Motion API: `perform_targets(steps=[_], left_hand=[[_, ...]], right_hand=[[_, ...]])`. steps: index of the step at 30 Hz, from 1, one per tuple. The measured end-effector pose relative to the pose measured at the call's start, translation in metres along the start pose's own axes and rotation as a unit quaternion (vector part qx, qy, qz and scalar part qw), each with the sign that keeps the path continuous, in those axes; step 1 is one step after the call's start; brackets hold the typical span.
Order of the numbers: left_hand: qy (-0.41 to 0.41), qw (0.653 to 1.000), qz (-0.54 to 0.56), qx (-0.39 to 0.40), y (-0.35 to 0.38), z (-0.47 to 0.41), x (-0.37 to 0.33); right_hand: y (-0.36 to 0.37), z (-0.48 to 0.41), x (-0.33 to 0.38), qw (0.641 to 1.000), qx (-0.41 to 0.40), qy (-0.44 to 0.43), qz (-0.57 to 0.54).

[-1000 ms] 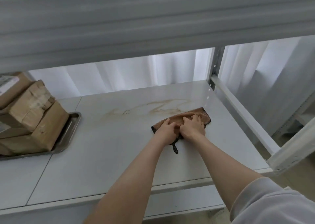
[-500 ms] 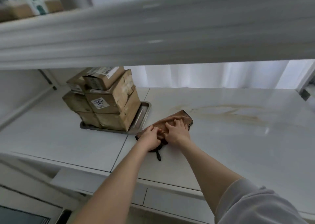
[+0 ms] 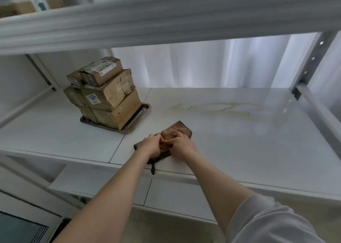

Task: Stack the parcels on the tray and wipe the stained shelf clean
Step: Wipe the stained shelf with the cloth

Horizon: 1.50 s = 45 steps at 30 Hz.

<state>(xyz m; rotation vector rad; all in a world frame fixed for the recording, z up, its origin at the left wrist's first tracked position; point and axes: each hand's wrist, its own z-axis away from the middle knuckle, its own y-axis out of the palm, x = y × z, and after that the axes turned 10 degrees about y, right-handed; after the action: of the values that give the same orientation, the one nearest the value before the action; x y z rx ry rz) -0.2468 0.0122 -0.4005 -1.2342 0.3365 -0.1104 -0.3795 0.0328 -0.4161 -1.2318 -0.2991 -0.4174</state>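
The left hand (image 3: 150, 145) and right hand (image 3: 181, 145) are pressed down side by side, fingers curled onto a brown cloth (image 3: 177, 132), presumably for scrubbing pressure. The stain (image 3: 221, 108) lies beyond on the shelf (image 3: 239, 150); parcels (image 3: 105, 93) are stacked on the tray (image 3: 142, 113), clear.

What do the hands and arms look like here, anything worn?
Both hands, left hand and right hand, are bare: no gloves, and no rings or watch that I can make out. Both forearms are uncovered. A loose, light grey sleeve shows on the right upper arm at the bottom right corner. No sleeve is in view on the left arm.
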Motion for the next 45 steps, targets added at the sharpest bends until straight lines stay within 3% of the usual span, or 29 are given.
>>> perform_targets(steps=[9, 13, 18, 24, 26, 30, 33, 38, 40, 43, 45], left_hand=[[0.165, 0.985, 0.047, 0.0, 0.045, 0.027, -0.161], [0.192, 0.979, 0.074, 0.013, 0.058, 0.039, -0.2], [0.201, 0.976, 0.069, 0.038, 0.061, 0.059, -0.211], [0.184, 0.97, 0.047, 0.149, 0.042, 0.073, -0.202], [0.178, 0.968, 0.073, 0.164, 0.033, 0.075, -0.192], [0.155, 0.961, 0.213, 0.085, 0.003, 0.072, -0.172], [0.147, 0.923, 0.345, 0.084, -0.023, 0.069, -0.158], [0.163, 0.888, 0.431, -0.008, -0.04, 0.058, -0.149], [0.138, 0.878, 0.456, -0.051, -0.043, 0.052, -0.143], [0.086, 0.871, 0.475, -0.094, -0.047, 0.038, -0.129], [0.047, 0.87, 0.475, -0.122, -0.048, 0.03, -0.121]], right_hand=[[-0.043, 0.091, -0.13, 0.978, -0.112, 0.175, -0.023], [-0.054, 0.112, -0.16, 0.964, -0.105, 0.243, -0.034], [-0.062, 0.131, -0.163, 0.964, -0.04, 0.264, 0.011], [-0.082, 0.147, -0.159, 0.95, 0.196, 0.239, -0.037], [-0.084, 0.146, -0.157, 0.949, 0.212, 0.224, -0.068], [-0.102, 0.146, -0.135, 0.959, 0.096, 0.157, -0.216], [-0.116, 0.14, -0.116, 0.941, 0.034, 0.104, -0.321], [-0.12, 0.123, -0.087, 0.908, -0.023, 0.042, -0.415], [-0.118, 0.111, -0.084, 0.9, -0.078, 0.056, -0.426], [-0.114, 0.092, -0.086, 0.912, -0.153, 0.146, -0.353], [-0.113, 0.087, -0.085, 0.905, -0.142, 0.183, -0.357]])
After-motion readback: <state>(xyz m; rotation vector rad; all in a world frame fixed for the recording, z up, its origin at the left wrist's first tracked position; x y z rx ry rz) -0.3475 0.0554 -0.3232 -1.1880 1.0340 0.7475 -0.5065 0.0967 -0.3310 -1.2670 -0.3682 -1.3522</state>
